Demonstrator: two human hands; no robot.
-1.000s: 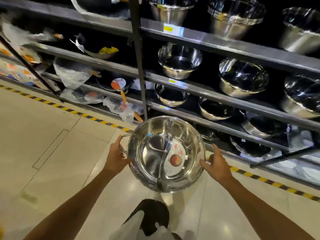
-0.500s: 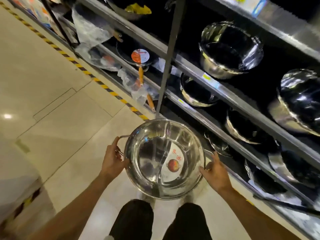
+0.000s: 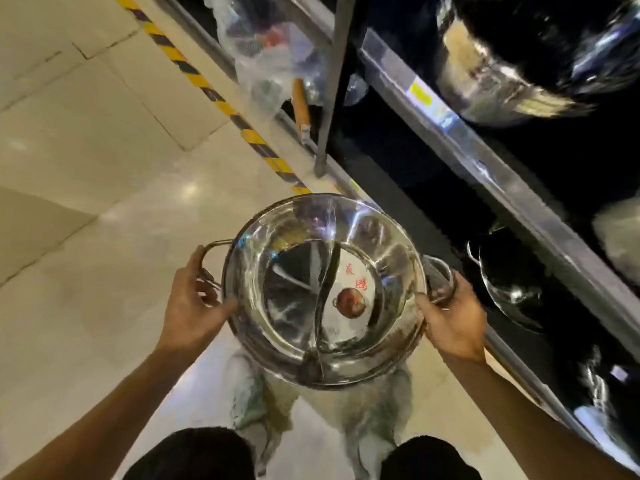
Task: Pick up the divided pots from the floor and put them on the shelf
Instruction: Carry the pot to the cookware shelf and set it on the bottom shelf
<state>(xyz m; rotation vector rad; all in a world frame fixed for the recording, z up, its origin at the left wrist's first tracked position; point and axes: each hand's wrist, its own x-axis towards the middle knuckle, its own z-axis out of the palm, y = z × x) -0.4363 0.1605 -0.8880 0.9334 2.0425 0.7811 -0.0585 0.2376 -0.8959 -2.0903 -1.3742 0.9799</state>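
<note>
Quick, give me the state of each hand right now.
Left hand: closed on the left handle of the divided pot.
Right hand: closed on the pot's right handle.

Shiny steel divided pot (image 3: 323,292), upright, held above the floor.

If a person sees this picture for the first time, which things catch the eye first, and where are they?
A shiny divided pot fills the centre, with a red label in its right half. The left hand and right hand grip its side handles. On the right, dark shelves hold more steel pots, and a yellow-black stripe runs along the floor.
</note>
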